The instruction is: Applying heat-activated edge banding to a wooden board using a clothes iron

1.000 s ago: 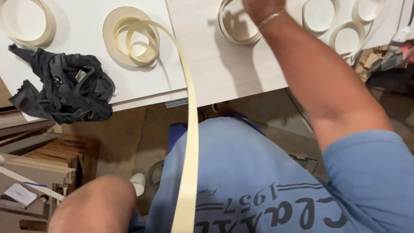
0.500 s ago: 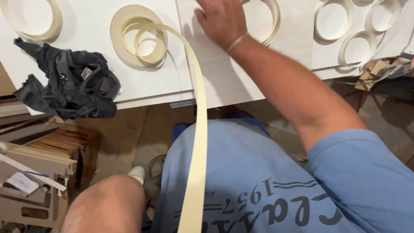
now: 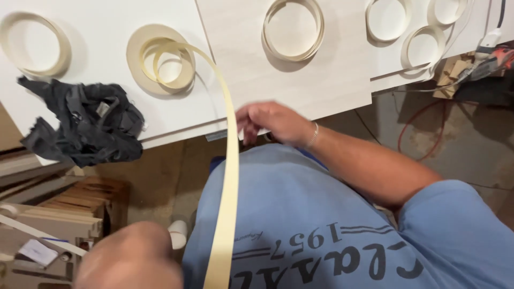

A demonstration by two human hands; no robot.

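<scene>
At far left on the white panel (image 3: 96, 59) lies a closed coil of cream edge banding (image 3: 35, 45), and below it a crumpled black cloth (image 3: 85, 128) overhangs the panel's near edge. Lower left, stacked wood offcuts (image 3: 64, 208) carry a small white paper slip (image 3: 38, 251); its markings are too small to tell. The left hand (image 3: 131, 257) sits at the bottom edge, blurred — whether its fingers are clenched or loose cannot be told, nor whether they touch the strip. The unwinding roll (image 3: 160, 59) lies flat on the panel; from it the cream strip (image 3: 231, 160) runs toward the wearer, long axis near-vertical in view, passing over the panel edge and down across the blue shirt (image 3: 300, 225). The right hand (image 3: 273, 123) is just right of the strip at the panel edge, fingers curled and pointing toward it; contact is unclear. It is the nearer hand to the strip's upper run. Further right, a large coil (image 3: 293, 28) rests on the pale wood-grain panel (image 3: 342, 80), then three smaller coils (image 3: 423, 48) — beyond them a red cable (image 3: 423, 134) on the floor.
</scene>
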